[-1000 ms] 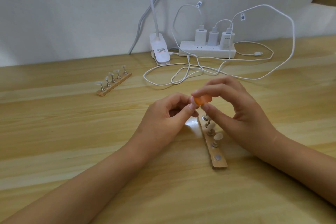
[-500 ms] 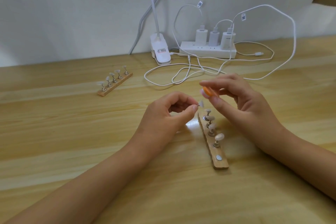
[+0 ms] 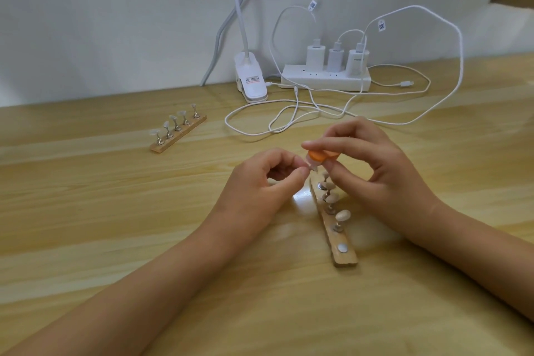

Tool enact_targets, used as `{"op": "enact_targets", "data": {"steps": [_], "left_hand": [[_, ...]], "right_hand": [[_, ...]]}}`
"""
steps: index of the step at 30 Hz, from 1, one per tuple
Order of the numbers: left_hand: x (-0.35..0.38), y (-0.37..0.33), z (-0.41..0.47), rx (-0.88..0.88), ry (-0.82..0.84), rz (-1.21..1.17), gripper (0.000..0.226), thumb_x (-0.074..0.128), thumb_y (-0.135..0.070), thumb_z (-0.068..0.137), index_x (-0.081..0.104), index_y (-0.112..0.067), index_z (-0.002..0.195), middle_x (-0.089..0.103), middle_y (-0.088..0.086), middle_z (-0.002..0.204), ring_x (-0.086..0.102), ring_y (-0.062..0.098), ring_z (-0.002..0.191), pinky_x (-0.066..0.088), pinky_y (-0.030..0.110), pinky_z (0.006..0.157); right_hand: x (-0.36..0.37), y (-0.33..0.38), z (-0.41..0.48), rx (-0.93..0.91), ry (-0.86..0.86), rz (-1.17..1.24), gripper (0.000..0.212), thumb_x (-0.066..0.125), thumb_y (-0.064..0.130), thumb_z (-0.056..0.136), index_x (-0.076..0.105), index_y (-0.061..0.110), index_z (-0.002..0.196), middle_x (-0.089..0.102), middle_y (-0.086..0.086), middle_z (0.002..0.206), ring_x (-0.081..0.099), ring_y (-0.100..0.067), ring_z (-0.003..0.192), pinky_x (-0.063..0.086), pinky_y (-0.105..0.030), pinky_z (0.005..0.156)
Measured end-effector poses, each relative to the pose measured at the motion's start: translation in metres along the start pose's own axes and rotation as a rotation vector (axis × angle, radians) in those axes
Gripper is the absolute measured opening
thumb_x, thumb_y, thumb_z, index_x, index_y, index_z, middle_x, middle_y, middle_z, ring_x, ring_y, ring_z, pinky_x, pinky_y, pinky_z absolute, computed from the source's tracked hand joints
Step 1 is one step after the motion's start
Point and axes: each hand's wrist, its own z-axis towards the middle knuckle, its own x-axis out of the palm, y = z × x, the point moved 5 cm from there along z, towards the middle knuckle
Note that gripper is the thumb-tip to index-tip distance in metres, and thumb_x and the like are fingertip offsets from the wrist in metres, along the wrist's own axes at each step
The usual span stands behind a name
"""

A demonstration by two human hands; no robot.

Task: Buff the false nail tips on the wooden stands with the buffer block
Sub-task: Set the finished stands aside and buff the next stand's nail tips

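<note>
The left hand [image 3: 260, 182] is pinching a nail tip [image 3: 313, 166]; the right hand [image 3: 375, 165] is gripping the orange buffer block [image 3: 318, 156], touching that tip.

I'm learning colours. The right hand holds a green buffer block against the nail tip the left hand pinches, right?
Not green: the head view shows the buffer block in the right hand is orange, against the nail tip the left hand pinches.

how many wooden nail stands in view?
2. The far stand lies back left; the near stand lies centre front, its far end partly hidden.
</note>
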Motion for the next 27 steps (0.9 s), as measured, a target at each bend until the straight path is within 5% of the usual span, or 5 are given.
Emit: {"op": "enact_targets", "data": {"steps": [6,11,15,19,27], "left_hand": [[0.000,0.001,0.000,0.001,-0.004,0.010,0.011,0.067,-0.017,0.090,0.069,-0.027,0.086,0.064,-0.019,0.078,0.058,0.001,0.076,0.044,0.013,0.072],[0.000,0.002,0.000,-0.009,0.000,-0.080,0.009,0.070,-0.022,0.089,0.069,-0.031,0.089,0.070,-0.001,0.087,0.065,0.016,0.087,0.051,0.025,0.080],[0.000,0.004,0.002,-0.011,-0.018,-0.107,0.007,0.070,-0.024,0.089,0.069,-0.031,0.089,0.070,0.002,0.087,0.065,0.019,0.088,0.050,0.030,0.082],[-0.001,0.004,0.002,0.004,-0.010,-0.115,0.007,0.071,-0.021,0.088,0.071,-0.028,0.089,0.064,-0.012,0.078,0.057,0.003,0.075,0.045,0.015,0.071],[-0.003,0.003,0.000,0.016,-0.020,-0.089,0.006,0.071,-0.019,0.087,0.071,-0.024,0.087,0.065,-0.013,0.078,0.059,0.004,0.076,0.046,0.015,0.070]], "right_hand": [[-0.005,-0.014,0.005,0.138,-0.008,0.034,0.028,0.067,0.002,0.091,0.072,0.021,0.112,0.057,0.004,0.104,0.057,-0.014,0.103,0.040,-0.022,0.097],[-0.013,-0.022,0.001,0.343,-0.160,0.444,0.019,0.074,0.022,0.087,0.071,0.031,0.104,0.066,0.002,0.095,0.062,-0.010,0.087,0.051,-0.023,0.084],[-0.003,-0.019,0.000,0.378,-0.128,0.671,0.023,0.073,0.025,0.082,0.067,0.019,0.104,0.070,0.003,0.084,0.066,-0.009,0.082,0.052,-0.019,0.080],[-0.005,-0.012,0.001,0.287,-0.134,0.587,0.024,0.072,0.021,0.085,0.064,0.020,0.107,0.068,-0.005,0.095,0.067,-0.014,0.089,0.053,-0.023,0.085],[-0.001,-0.005,0.000,0.143,-0.088,0.379,0.025,0.075,0.029,0.087,0.061,0.024,0.107,0.065,-0.002,0.098,0.065,-0.019,0.091,0.052,-0.027,0.085]]}}
